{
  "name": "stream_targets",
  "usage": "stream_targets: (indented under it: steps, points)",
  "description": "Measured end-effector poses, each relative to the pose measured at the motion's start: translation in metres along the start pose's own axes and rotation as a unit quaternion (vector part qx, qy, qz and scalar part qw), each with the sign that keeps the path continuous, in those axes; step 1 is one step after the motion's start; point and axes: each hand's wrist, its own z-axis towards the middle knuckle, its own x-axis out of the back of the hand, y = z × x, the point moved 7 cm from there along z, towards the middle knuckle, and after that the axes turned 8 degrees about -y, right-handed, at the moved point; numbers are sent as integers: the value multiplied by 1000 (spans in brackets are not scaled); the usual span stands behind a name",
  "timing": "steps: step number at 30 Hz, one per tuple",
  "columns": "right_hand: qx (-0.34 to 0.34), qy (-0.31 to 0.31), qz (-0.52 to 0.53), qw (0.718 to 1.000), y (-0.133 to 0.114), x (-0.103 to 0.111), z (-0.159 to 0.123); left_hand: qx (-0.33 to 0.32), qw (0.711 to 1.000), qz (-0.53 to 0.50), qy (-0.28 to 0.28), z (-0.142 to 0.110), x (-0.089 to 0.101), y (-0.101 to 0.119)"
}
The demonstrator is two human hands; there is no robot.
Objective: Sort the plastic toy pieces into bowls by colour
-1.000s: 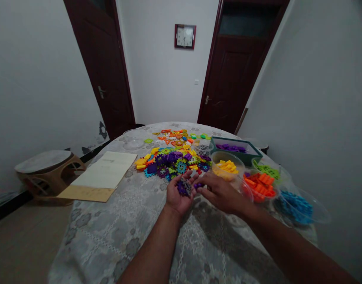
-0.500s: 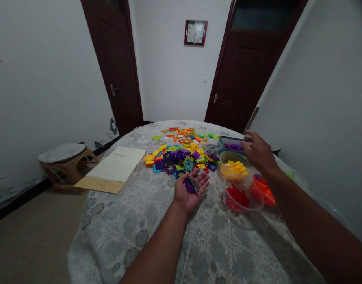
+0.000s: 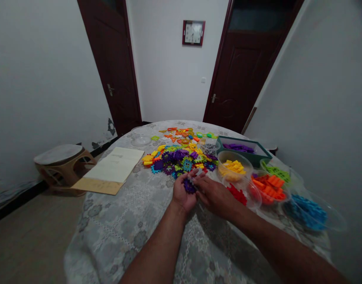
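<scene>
My left hand [image 3: 182, 194] lies palm up above the tablecloth and holds a few plastic building pieces. Purple building pieces [image 3: 189, 186] show in its palm, with a little grey beside them. Over that palm, the fingers of my right hand [image 3: 214, 193] are closed at the tips on a grey building piece [image 3: 190, 180], partly hidden by the fingers. Just beyond both hands is a heap of mixed building pieces [image 3: 176, 156] in purple, yellow, blue and green. A clear bowl of red pieces [image 3: 237, 194] sits partly behind my right hand.
At right stand a bowl of yellow pieces [image 3: 232, 169], a green box [image 3: 262, 157] with purple pieces, and tubs of orange pieces [image 3: 269, 187], green pieces [image 3: 277, 172] and blue pieces [image 3: 307, 211]. An open notebook [image 3: 116, 165] lies left; a stool [image 3: 61, 165] stands beyond.
My right hand has come from over the green box to my left palm, and its fingers have closed there. My left hand stays nearly in place, holding the pieces.
</scene>
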Motion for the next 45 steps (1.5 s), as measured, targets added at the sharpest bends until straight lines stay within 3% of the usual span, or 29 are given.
stream_targets:
  steps: [4, 7, 10, 13, 16, 18, 21, 24, 27, 30, 35, 40, 45]
  points:
    - [-42, 52, -1, 998, 24, 24, 3, -6, 1000, -6, 8, 0, 0, 0]
    - [-82, 78, 16, 993, 49, 54, 10, -2, 998, 27, 51, 1, 6, -1]
    - [-142, 94, 76, 982, 85, 85, 28, -5, 989, 86, 117, 0, 17, 0]
    - [-206, 126, 111, 964, 123, 109, 53, -20, 982, 128, 134, -1, 19, 1]
    - [-242, 160, 124, 949, 150, 121, 71, -45, 979, 154, 125, -2, 16, 4]
    - [-247, 167, 128, 946, 154, 121, 75, -62, 977, 161, 129, -4, 15, 7]
    - [-222, 154, 127, 955, 134, 108, 66, -76, 974, 160, 142, -4, 16, 10]
    - [-148, 114, 132, 973, 84, 81, 44, -95, 973, 156, 138, -2, 17, 11]
    - [-32, 51, 170, 984, 22, 44, 22, -116, 973, 168, 106, 1, 14, 10]
    - [-9, 65, 181, 981, -8, 21, 7, -137, 967, 196, 94, 2, 12, 11]
    - [-39, 126, 204, 970, 4, 14, 5, -172, 962, 197, 74, 3, 8, 15]
    - [-97, 121, 241, 958, 26, 20, -4, -153, 965, 191, 93, 3, 10, 18]
    - [-118, 120, 275, 946, 24, 28, -29, -147, 966, 168, 132, 2, 12, 20]
